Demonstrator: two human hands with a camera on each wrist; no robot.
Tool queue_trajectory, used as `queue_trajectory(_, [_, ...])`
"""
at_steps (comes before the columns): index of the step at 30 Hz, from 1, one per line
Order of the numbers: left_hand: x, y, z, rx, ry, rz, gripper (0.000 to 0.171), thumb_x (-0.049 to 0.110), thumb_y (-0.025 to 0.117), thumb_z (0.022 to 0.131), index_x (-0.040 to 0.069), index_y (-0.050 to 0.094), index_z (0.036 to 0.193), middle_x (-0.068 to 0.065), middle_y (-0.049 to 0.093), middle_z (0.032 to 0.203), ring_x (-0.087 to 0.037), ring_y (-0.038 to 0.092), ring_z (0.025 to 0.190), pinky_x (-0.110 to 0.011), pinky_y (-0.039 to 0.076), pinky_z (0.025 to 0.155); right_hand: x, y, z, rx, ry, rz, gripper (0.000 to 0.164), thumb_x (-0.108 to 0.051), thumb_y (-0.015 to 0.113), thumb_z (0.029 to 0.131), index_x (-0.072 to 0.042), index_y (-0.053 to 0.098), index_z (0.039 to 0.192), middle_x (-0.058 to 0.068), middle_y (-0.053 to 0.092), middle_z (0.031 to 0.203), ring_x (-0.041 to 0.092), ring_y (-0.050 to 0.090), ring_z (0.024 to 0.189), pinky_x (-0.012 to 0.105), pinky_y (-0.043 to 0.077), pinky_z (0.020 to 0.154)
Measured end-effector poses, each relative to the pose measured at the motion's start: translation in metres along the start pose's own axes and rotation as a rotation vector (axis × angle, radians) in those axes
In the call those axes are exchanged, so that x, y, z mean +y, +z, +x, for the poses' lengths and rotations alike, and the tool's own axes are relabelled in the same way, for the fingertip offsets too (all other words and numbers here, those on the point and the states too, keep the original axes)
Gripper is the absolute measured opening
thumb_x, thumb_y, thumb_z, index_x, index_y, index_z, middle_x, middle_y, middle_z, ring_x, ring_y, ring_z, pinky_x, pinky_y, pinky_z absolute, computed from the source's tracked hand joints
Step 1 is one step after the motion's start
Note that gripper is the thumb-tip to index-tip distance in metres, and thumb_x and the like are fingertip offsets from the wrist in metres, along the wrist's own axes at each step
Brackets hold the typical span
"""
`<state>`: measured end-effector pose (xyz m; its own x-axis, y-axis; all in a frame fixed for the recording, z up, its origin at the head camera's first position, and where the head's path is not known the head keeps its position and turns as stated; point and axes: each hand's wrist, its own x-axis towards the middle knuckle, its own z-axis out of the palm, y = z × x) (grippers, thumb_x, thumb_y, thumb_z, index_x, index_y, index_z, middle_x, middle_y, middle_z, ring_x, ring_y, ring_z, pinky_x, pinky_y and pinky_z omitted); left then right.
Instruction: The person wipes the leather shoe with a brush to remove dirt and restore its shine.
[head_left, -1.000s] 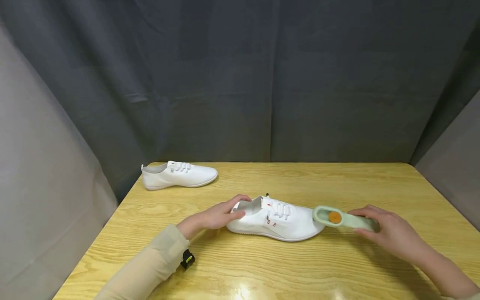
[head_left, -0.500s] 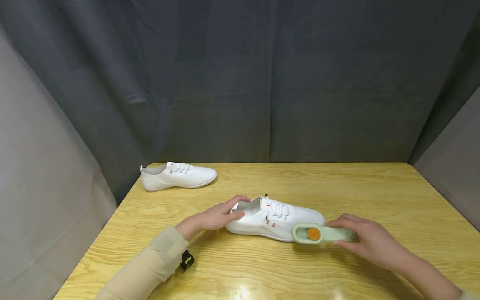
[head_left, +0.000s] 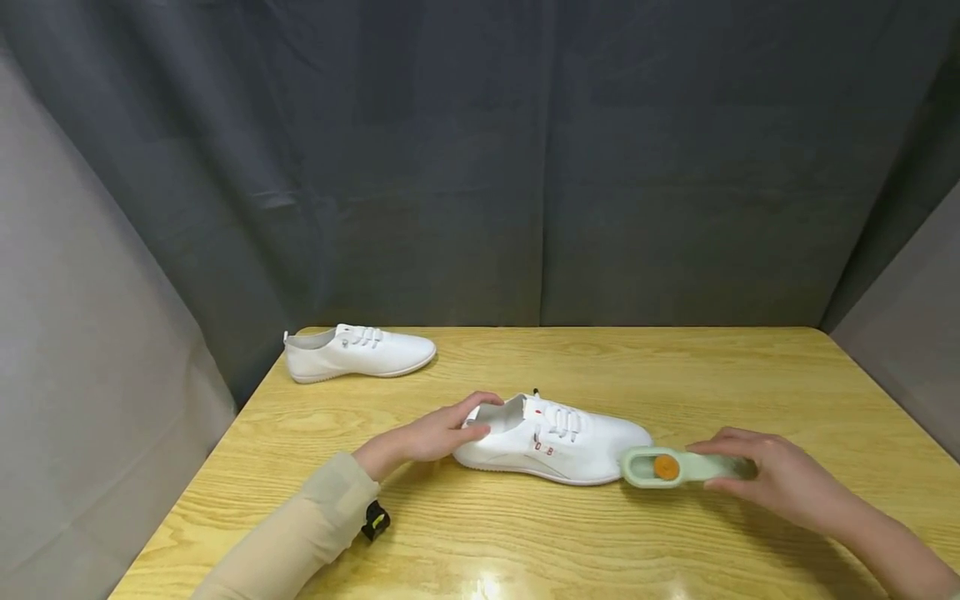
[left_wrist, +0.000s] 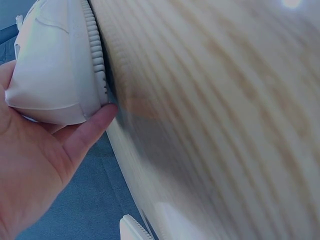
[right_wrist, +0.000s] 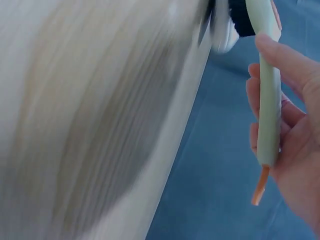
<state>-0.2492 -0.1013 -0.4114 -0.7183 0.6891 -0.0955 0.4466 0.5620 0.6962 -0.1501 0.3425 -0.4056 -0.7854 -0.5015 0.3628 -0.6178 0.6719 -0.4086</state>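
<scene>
A white lace-up shoe (head_left: 592, 446) lies on the wooden table, toe to the right, with small red letters on its near side. My left hand (head_left: 431, 433) grips its heel, thumb and fingers around the back opening; the left wrist view has a finger at the edge of the ridged sole (left_wrist: 95, 47). In my right hand (head_left: 787, 477) is a pale green brush (head_left: 693, 467) with an orange button, its head at the near side of the shoe's toe. The right wrist view shows dark bristles (right_wrist: 242, 18) facing the shoe and the thumb laid along the handle (right_wrist: 270, 107).
A second white shoe (head_left: 367, 354) sits at the table's back left. The wooden table (head_left: 675, 367) ends at a dark curtain (head_left: 450, 167) behind. A small black device (head_left: 376, 520) shows by the left sleeve.
The right hand first swept the brush left and nearer, across the near side of the toe, then drew it back right. The left hand and both shoes have stayed in place.
</scene>
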Motion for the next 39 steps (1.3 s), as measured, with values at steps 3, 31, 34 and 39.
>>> queue_trajectory(3, [0.001, 0.0, 0.0, 0.0, -0.001, 0.008, 0.043, 0.033, 0.043, 0.105, 0.029, 0.032, 0.147, -0.003, 0.039, 0.15, -0.029, 0.042, 0.131, -0.047, 0.033, 0.106, 0.018, -0.009, -0.01, 0.039, 0.058, 0.016, 0.041, -0.011, 0.084, 0.074, -0.013, 0.071, 0.112, -0.014, 0.063, 0.093, 0.0, 0.05, 0.072, 0.021, 0.04, 0.056])
queue_trajectory(31, [0.003, 0.002, 0.003, -0.015, 0.0, 0.002, 0.045, 0.031, 0.042, 0.105, 0.027, 0.031, 0.148, -0.007, 0.039, 0.15, -0.03, 0.043, 0.13, -0.047, 0.033, 0.105, 0.004, 0.0, 0.022, -0.124, 0.369, 0.076, 0.047, -0.031, 0.063, 0.095, 0.001, 0.06, 0.128, 0.013, 0.063, 0.112, 0.015, 0.056, 0.084, 0.026, 0.045, 0.062])
queue_trajectory(34, [0.003, 0.001, 0.003, -0.018, 0.0, 0.009, 0.045, 0.032, 0.042, 0.105, 0.028, 0.03, 0.148, -0.007, 0.039, 0.15, -0.03, 0.043, 0.13, -0.047, 0.033, 0.106, 0.012, -0.005, 0.014, -0.125, 0.422, 0.038, 0.047, -0.031, 0.062, 0.097, 0.005, 0.059, 0.127, 0.006, 0.062, 0.095, 0.011, 0.044, 0.066, 0.027, 0.037, 0.054])
queue_trajectory(39, [0.005, 0.001, 0.002, -0.014, -0.002, 0.013, 0.044, 0.033, 0.043, 0.105, 0.029, 0.031, 0.147, -0.006, 0.041, 0.149, -0.029, 0.045, 0.129, -0.046, 0.034, 0.105, 0.013, -0.012, 0.009, -0.097, 0.427, -0.013, 0.047, -0.031, 0.062, 0.096, 0.005, 0.06, 0.125, 0.004, 0.061, 0.088, 0.009, 0.041, 0.061, 0.027, 0.035, 0.052])
